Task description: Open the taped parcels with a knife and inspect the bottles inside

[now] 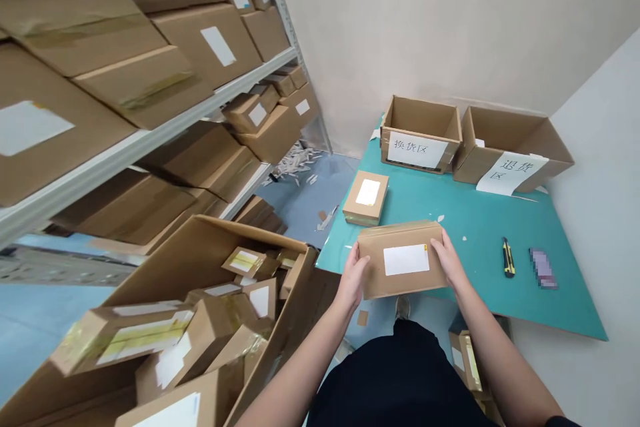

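Between my two hands is a brown cardboard box with a white label on the face toward me, at the front edge of the green table. My left hand grips its left side, thumb on the front face. On its right side my right hand is closed the same way. A smaller labelled cardboard box lies on the table just beyond my left hand. To the right of my right hand lie a yellow and black utility knife and a blurred-out flat object.
Two open cartons with handwritten paper signs, a left carton and a right carton, stand at the table's back. A large open carton full of parcels is at my left, below metal shelves stacked with boxes. More parcels sit under the table.
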The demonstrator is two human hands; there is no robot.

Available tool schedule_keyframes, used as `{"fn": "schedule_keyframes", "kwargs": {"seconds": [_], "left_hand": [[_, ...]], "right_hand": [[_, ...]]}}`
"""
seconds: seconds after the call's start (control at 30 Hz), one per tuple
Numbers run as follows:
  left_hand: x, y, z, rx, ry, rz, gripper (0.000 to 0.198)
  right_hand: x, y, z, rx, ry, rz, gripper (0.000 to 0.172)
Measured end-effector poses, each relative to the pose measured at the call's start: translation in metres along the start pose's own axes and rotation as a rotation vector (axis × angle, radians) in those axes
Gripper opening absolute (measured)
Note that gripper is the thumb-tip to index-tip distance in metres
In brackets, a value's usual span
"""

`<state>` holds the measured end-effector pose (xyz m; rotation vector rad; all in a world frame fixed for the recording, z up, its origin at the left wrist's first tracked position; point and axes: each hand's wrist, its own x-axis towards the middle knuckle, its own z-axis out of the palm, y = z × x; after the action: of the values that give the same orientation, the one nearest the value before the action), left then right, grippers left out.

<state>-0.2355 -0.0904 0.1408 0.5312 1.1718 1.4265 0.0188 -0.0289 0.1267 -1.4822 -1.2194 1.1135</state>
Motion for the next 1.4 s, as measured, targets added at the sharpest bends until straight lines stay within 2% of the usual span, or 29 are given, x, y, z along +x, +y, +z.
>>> {"fn": "schedule_keyframes", "kwargs": {"seconds": [0.17,0.33,0.43,0.57,0.73,0.87,1.03,1.17,1.23,1.3,1.33,1.4], "left_hand": [[0.041,-0.032,0.058,-0.026,0.038,-0.002,0.051],[0.074,-0.061,0.09,-0.094,0.14,-0.035,0.047],[0.088,-0.078,0.1,-0.138,0.213,-0.053,0.042],[0.1,-0.095,0.109,-0.222,0.326,-0.104,0.039],[0.114,-0.103,0.116,-0.276,0.407,-0.142,0.037],[0.125,-0.099,0.117,-0.258,0.42,-0.169,0.036],[0.128,-0.102,0.116,-0.213,0.431,-0.125,0.044],[0.125,-0.112,0.112,-0.293,0.469,-0.194,0.051],[0.124,-0.115,0.109,-0.334,0.497,-0.27,0.055],[0.125,-0.116,0.105,-0.345,0.49,-0.337,0.055],[0.126,-0.116,0.104,-0.341,0.467,-0.359,0.053],[0.128,-0.116,0.102,-0.331,0.413,-0.379,0.049]], "right_hand": [[0.09,0.031,-0.036,-0.166,-0.062,0.011,0.071],[0.173,0.029,-0.038,-0.34,-0.188,0.081,0.073],[0.218,0.018,-0.024,-0.455,-0.298,0.097,0.072],[0.271,0.001,0.008,-0.664,-0.488,0.105,0.07],[0.321,-0.003,0.054,-0.718,-0.587,0.094,0.068],[0.343,0.008,0.08,-0.719,-0.63,0.068,0.065],[0.352,0.018,0.103,-0.669,-0.676,-0.03,0.061],[0.356,0.013,0.103,-0.604,-0.697,-0.122,0.059],[0.351,0.014,0.088,-0.585,-0.567,-0.159,0.059],[0.338,0.025,0.064,-0.535,-0.295,-0.178,0.06],[0.327,0.034,0.052,-0.487,-0.152,-0.152,0.062],[0.3,0.058,0.031,-0.36,0.004,-0.024,0.073]]}}
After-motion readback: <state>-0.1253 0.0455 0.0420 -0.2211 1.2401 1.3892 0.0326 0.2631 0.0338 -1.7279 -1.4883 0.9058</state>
